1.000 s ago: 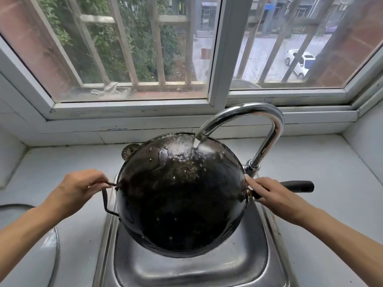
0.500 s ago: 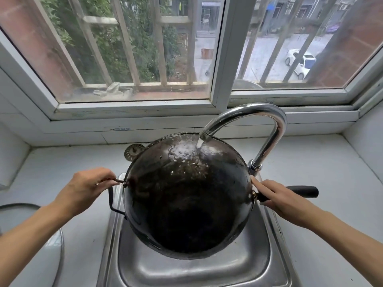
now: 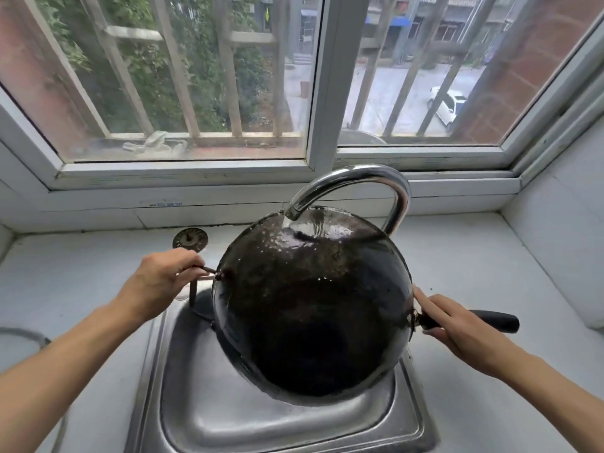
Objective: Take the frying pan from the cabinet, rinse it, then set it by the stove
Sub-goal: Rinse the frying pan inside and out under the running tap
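A black, round frying pan hangs tilted over the steel sink, its wet inside facing me. Water from the curved chrome faucet runs onto its upper rim. My left hand pinches the small wire loop handle on the pan's left side. My right hand grips the long black handle close to the pan's right rim. The faucet's base is hidden behind the pan.
White counter lies on both sides of the sink. A round metal sink strainer lies on the counter behind my left hand. A window sill runs along the back. A grey rim shows at the far left.
The pan has shifted to the right and tilted, its left side higher. Water now strikes nearer the top rim. Both hands keep the same hold.
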Demonstrator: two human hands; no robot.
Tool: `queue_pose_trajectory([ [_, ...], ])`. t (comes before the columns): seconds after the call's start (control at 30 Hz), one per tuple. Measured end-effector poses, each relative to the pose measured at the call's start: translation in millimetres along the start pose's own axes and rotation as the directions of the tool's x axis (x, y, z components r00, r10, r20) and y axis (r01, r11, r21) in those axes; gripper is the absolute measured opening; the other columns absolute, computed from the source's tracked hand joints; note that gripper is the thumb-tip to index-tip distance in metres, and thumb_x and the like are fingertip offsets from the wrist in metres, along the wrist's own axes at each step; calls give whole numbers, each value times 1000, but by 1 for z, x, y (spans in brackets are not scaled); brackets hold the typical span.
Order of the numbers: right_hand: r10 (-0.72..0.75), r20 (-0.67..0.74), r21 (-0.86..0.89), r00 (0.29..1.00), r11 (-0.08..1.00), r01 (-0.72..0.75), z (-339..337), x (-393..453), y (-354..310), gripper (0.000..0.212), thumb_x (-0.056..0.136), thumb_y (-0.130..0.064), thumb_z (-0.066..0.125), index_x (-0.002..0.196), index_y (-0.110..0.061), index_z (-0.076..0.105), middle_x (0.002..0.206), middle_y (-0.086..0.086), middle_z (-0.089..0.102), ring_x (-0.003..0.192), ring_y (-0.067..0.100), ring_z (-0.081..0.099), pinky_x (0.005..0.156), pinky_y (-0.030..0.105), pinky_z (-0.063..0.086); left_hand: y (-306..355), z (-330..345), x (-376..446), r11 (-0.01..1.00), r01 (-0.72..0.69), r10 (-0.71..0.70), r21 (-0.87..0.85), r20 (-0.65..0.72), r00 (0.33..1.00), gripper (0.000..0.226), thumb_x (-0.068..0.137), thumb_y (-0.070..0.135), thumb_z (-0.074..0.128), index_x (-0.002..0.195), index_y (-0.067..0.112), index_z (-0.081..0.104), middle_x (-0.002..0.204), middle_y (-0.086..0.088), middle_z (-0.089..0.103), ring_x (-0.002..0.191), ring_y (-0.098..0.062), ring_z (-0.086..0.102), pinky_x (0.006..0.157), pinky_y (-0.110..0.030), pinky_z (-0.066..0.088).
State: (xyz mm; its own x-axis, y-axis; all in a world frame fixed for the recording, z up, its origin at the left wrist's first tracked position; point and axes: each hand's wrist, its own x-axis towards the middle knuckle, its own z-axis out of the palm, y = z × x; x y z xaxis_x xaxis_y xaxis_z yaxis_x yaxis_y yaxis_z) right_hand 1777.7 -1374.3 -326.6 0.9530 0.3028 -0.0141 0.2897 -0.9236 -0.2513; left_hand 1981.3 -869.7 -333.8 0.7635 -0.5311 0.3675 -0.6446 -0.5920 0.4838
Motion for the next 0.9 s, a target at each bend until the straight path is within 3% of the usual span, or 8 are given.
queue_pose_trajectory([
  [0.23,31,4,27,1000,999,-31,-7,-13,-3,92,88,-15,66,153,-29,3,109,-6,47,87,17,51,85,26,40,7,8,8,1000,15,-15,-12,5,1000,28,89,38,55,89,12,66,77,3,62,69,-12,53,64,-27,43],
  [0.33,9,9,20,1000,1000,-10,-11,-4,-6,92,87,-13,67,153,-28,4,108,-2,49,86,19,51,81,28,43,5,6,2,998,17,-16,55,-23,1000,8,85,14,72,89,9,67,78,0,64,69,-12,53,65,-28,42],
  [0.43,-25,18,4,1000,1000,25,-15,13,-10,90,88,-13,66,153,-27,6,105,-2,47,83,18,48,77,32,48,1,-1,-10,993,40,-34,108,-64,997,11,80,2,73,90,5,68,79,-2,65,71,-12,52,65,-27,41],
  [0.67,-126,35,1,991,992,126,-16,63,-25,91,89,-12,64,153,-30,2,108,-1,47,88,19,49,84,34,48,-16,-29,-46,982,116,-97,149,-129,987,5,84,14,66,87,11,68,77,0,64,76,-6,52,69,-15,37],
  [0.8,-186,38,13,982,982,186,-14,93,-39,91,89,-8,63,153,-33,2,123,0,47,104,18,49,94,30,45,-28,-44,-72,965,204,-175,166,-177,969,5,85,17,66,89,15,68,80,0,66,84,2,53,71,-16,39],
  [0.9,-199,68,28,978,980,197,-13,111,-53,86,91,-8,60,153,-28,3,140,-1,40,121,17,43,105,24,36,-44,-52,-91,956,260,-232,135,-195,953,10,85,26,60,88,18,66,81,1,66,84,4,55,71,-26,44],
])
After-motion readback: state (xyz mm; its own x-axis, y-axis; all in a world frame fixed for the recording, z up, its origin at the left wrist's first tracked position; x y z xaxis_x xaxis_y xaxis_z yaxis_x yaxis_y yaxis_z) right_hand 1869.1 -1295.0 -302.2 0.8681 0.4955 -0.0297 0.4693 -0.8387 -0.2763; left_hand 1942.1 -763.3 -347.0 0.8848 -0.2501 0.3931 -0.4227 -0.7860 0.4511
